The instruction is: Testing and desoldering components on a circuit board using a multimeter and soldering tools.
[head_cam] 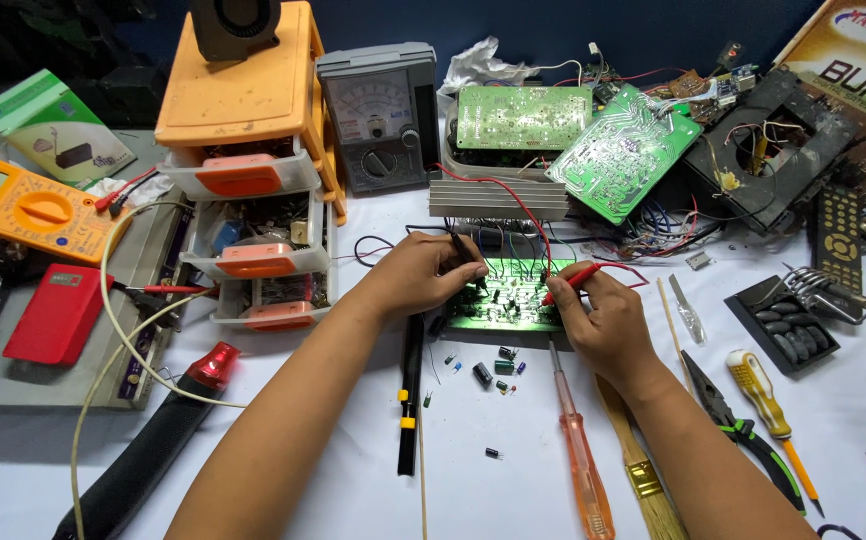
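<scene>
Here the left hand (423, 272) pinches a black probe (465, 252) onto the lit green circuit board (510, 298) at the table's middle, fingers closed on it. The right hand (601, 320) grips a red probe (575, 280), its tip on the board's right edge. Both hands hide much of the board. Small capacitors (493, 372) lie just near of it. The orange screwdriver (581, 462) runs off the near edge
</scene>
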